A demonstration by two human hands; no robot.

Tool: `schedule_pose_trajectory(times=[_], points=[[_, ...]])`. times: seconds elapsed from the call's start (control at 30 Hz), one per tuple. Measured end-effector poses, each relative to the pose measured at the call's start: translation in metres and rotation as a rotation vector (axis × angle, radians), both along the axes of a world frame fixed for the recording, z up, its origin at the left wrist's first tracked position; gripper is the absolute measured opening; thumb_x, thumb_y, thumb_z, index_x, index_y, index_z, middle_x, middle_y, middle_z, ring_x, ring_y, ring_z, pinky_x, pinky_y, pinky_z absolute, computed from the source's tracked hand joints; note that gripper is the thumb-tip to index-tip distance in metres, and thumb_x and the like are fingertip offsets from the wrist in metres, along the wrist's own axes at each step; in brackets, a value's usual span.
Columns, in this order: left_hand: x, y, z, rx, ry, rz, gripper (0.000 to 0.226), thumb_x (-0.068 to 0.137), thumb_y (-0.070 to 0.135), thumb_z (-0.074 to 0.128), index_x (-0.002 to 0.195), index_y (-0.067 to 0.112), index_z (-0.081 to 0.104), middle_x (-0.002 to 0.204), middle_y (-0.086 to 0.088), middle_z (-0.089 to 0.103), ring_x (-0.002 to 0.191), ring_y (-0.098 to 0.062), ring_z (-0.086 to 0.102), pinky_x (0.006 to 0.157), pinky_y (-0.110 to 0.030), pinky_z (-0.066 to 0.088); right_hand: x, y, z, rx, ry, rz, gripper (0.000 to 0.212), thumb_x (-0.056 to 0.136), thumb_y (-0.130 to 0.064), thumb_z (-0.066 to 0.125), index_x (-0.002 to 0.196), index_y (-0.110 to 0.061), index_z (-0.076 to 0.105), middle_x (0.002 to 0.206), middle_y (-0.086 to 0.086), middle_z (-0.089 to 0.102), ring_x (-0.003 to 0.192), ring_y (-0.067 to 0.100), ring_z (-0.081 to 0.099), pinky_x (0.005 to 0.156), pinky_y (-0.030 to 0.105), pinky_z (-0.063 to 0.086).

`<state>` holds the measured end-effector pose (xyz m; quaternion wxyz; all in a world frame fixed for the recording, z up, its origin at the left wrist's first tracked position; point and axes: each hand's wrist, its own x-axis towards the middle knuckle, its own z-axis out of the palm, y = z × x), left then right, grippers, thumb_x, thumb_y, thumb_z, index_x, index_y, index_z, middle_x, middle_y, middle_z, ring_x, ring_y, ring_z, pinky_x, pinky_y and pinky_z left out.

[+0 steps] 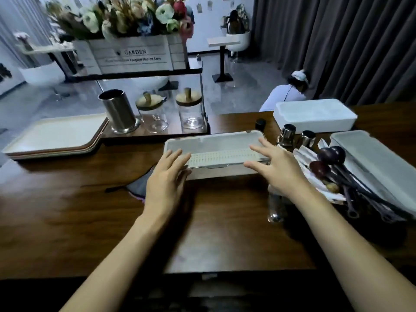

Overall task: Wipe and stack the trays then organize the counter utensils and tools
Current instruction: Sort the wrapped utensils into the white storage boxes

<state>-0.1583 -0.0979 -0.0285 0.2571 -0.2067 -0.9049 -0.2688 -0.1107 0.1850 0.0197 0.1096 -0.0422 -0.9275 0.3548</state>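
Both forearms reach forward over the wooden counter. The left hand lies with straight, spread fingers on the near left corner of the lidded cutlery box and holds nothing. A dark cloth lies just beside its wrist. The right hand is likewise spread and unclenched at the box's right end; whether it touches the lid I cannot tell.

The box sits crosswise at the middle of the counter, and its clear lid appears closed. The step looks like taking hold of the box to open or shift it. To do that well, grip both short ends evenly, lift level, and keep the right forearm clear of the glass bottle lying under it.

The dark spoons lie on white paper just to the right, not yet sorted. Farther left the trays are already stacked, beside the steel utensil holder.
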Motion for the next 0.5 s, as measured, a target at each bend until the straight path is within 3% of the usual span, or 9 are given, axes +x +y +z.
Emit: schedule_pose_trajectory(times=[0.33,0.5], points=[[0.056,-0.052,-0.038,0.009,-0.056,-0.149,0.038,0.096,0.012,0.069,0.134,0.015,0.066,0.145,-0.007,0.058,0.141,-0.030,0.047,0.110,-0.035,0.040,0.078,-0.052,-0.041,0.018,-0.069,-0.092,0.059,0.087,-0.046,0.072,0.141,-0.028,0.057,0.161,-0.007,0.032,0.146,0.025,0.035,0.115,0.044,0.030],[0.071,-0.051,-0.042,0.056,-0.072,-0.178,0.038,0.096,0.022,0.070,0.134,0.017,0.066,0.147,-0.003,0.057,0.144,-0.023,0.043,0.114,-0.026,0.034,0.094,-0.046,-0.040,0.060,-0.090,-0.097,0.059,0.087,-0.049,0.071,0.142,-0.034,0.055,0.161,-0.013,0.031,0.146,0.026,0.033,0.117,0.047,0.027]])
